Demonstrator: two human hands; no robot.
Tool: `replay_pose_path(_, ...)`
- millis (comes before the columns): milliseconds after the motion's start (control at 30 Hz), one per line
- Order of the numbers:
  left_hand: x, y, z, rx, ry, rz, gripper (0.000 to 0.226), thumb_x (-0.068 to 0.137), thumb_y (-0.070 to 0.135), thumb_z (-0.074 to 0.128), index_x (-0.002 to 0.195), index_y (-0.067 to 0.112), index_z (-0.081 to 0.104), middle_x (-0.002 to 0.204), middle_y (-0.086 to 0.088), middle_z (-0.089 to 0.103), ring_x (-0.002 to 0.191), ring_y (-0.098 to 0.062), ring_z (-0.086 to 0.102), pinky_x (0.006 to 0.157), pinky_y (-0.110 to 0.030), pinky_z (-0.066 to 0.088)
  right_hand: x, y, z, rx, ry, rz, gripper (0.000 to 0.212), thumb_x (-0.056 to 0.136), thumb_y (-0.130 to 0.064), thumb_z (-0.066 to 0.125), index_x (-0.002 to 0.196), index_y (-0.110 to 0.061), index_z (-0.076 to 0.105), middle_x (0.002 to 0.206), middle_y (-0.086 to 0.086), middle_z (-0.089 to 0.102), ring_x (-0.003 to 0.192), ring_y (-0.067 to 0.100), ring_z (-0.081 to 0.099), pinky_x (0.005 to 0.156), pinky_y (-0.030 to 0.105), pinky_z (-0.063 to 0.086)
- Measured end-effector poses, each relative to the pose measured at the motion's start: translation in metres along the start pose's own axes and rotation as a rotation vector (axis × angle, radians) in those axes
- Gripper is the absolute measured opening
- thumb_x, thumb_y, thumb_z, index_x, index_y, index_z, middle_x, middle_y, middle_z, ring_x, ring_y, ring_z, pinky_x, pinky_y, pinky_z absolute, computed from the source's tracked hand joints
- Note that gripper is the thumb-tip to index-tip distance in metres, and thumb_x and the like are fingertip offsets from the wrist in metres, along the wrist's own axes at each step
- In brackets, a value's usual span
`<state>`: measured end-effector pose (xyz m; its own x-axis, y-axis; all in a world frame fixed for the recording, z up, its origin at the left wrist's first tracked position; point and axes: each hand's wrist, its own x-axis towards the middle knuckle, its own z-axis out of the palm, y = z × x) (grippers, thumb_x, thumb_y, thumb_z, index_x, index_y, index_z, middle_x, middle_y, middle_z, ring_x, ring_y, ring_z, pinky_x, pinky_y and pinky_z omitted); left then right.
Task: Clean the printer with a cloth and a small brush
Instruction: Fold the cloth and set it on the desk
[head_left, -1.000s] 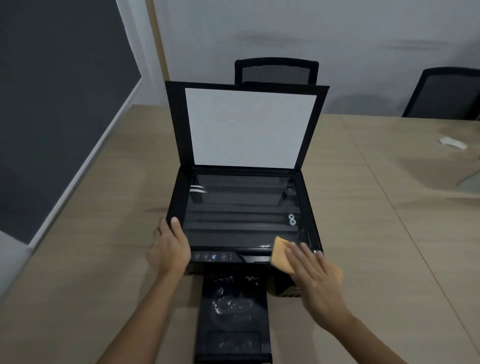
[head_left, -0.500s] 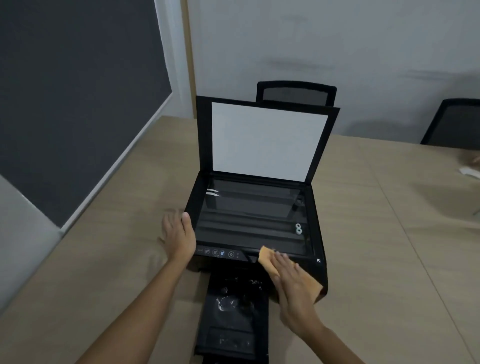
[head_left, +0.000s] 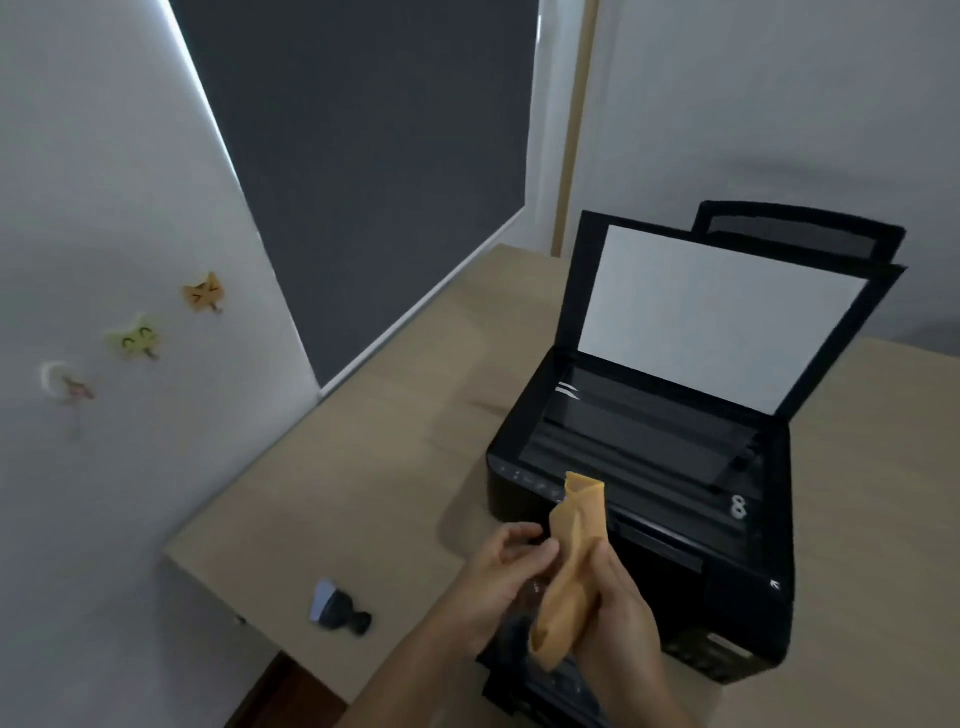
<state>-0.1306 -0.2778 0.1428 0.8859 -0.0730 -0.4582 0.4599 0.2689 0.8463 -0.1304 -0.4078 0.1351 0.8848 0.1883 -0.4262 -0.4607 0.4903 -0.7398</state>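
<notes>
**Printer lid up, cloth being regathered in both hands**

Printer sits on the table with its scanner lid raised and the glass exposed. I read this step as refolding the orange cloth before the next wipe, and I'd do it by gathering it into a flat pad with a fresh face outward, so loose corners don't drag across the glass or catch on the lid hinge.

My right hand is closed around the cloth's lower half, its fingers wrapped about the bunched fabric, with the upper end sticking up free in front of the printer's front edge. My left hand is just beside it, its fingers half curled and the thumb touching the cloth's side; I judge that a light pinch rather than a full grip.

Small brush lies untouched on the table, well to the left of the printer near the table's front corner, for crevice work later.
</notes>
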Motion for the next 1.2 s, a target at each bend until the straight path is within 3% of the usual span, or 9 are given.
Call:
replay_pose_path(100, -0.007, -0.002, -0.014, 0.016, -0.007, 0.012, 0.025, 0.089, 0.022, 0.062, 0.110, 0.008, 0.062, 0.094, -0.001, 0.066, 0.086, -0.012, 0.065, 0.075, -0.025, 0.053, -0.006, 0.008, 0.018, 0.010, -0.061, 0.033, 0.044, 0.095, -0.030, 0.042, 0.127, -0.002, 0.055, 0.114, 0.022, 0.068, 0.109, 0.032, 0.064, 0.099, 0.044, 0.045)
replay_pose_path(200, -0.011, 0.002, -0.036, 0.019, -0.003, 0.092, 0.013, 0.089, 0.020, 0.063, 0.096, 0.010, 0.059, 0.089, -0.007, 0.064, 0.083, -0.017, 0.061, 0.080, -0.033, 0.050, -0.001, 0.011, 0.032, 0.085, -0.120, 0.090, 0.066, 0.070, -0.044, 0.071, 0.119, 0.000, 0.062, 0.113, 0.027, 0.067, 0.106, 0.035, 0.066, 0.092, 0.045, 0.048)
replay_pose_path(333, -0.016, 0.025, -0.073, 0.129, -0.153, 0.148, 0.010, 0.087, 0.018, 0.063, 0.090, 0.018, 0.054, 0.084, 0.000, 0.062, 0.080, -0.013, 0.057, 0.074, -0.027, 0.048, 0.024, 0.003, 0.040, 0.159, -0.252, 0.165, 0.052, 0.080, -0.035, 0.062, 0.130, -0.020, 0.057, 0.129, 0.023, 0.058, 0.118, 0.037, 0.057, 0.101, 0.053, 0.040)
replay_pose_path(400, -0.020, 0.045, -0.094, 0.203, -0.250, 0.195, 0.013, 0.088, 0.013, 0.060, 0.093, 0.025, 0.057, 0.085, 0.007, 0.063, 0.082, -0.008, 0.056, 0.073, -0.022, 0.047, 0.042, 0.003, 0.051, 0.123, -0.362, 0.197, 0.074, 0.070, -0.030, 0.075, 0.138, -0.035, 0.046, 0.137, 0.015, 0.048, 0.130, 0.036, 0.043, 0.104, 0.053, 0.037)
replay_pose_path(500, -0.024, 0.078, -0.124, 0.337, -0.313, 0.268, 0.031, 0.088, 0.008, 0.052, 0.111, 0.025, 0.062, 0.102, 0.005, 0.065, 0.092, -0.006, 0.057, 0.081, -0.019, 0.046, 0.061, -0.003, 0.072, -0.125, -0.496, 0.162, 0.085, 0.062, -0.025, 0.084, 0.135, -0.045, 0.045, 0.116, 0.016, 0.057, 0.110, 0.034, 0.053, 0.099, 0.047, 0.038)
replay_pose_path(633, -0.016, 0.112, -0.169, 0.439, -0.266, 0.359, 0.026, 0.089, 0.007, 0.052, 0.097, 0.024, 0.071, 0.086, 0.013, 0.066, 0.083, 0.001, 0.057, 0.073, -0.011, 0.043, 0.075, -0.017, 0.105, -0.562, -0.552, -0.053, 0.040, 0.076, -0.019, 0.075, 0.114, -0.015, 0.065, 0.088, 0.002, 0.060, 0.083, 0.015, 0.056, 0.076, 0.025, 0.045)
replay_pose_path(867, 0.013, 0.136, -0.221, 0.452, -0.242, 0.491, 0.012, 0.082, 0.025, 0.066, 0.086, 0.015, 0.072, 0.090, 0.000, 0.065, 0.080, -0.010, 0.058, 0.069, -0.017, 0.043, 0.085, -0.004, 0.141, -0.979, -0.420, -0.452, 0.022, 0.081, -0.016, 0.074, 0.098, -0.015, 0.061, 0.085, 0.001, 0.062, 0.068, 0.030, 0.059, 0.061, 0.035, 0.050)
replay_pose_path(1100, 0.041, 0.130, -0.252, 0.516, -0.203, 0.496, 0.021, 0.070, 0.023, 0.076, 0.086, 0.009, 0.074, 0.094, -0.011, 0.068, 0.084, -0.033, 0.062, 0.078, -0.034, 0.048, 0.091, 0.016, 0.155, -1.216, -0.134, -0.941, 0.012, 0.078, -0.017, 0.076, 0.090, -0.018, 0.075, 0.090, -0.004, 0.059, 0.082, 0.005, 0.060, 0.069, 0.014, 0.048)
replay_pose_path(1200, 0.048, 0.125, -0.263, 0.596, -0.158, 0.561, 0.009, 0.069, 0.016, 0.079, 0.078, 0.016, 0.076, 0.097, -0.002, 0.068, 0.087, -0.022, 0.068, 0.080, -0.030, 0.053, 0.092, 0.015, 0.158, -1.276, -0.083, -0.969, 0.023, 0.078, -0.021, 0.076, 0.099, -0.016, 0.072, 0.083, -0.007, 0.057, 0.076, 0.001, 0.057, 0.066, 0.011, 0.045)
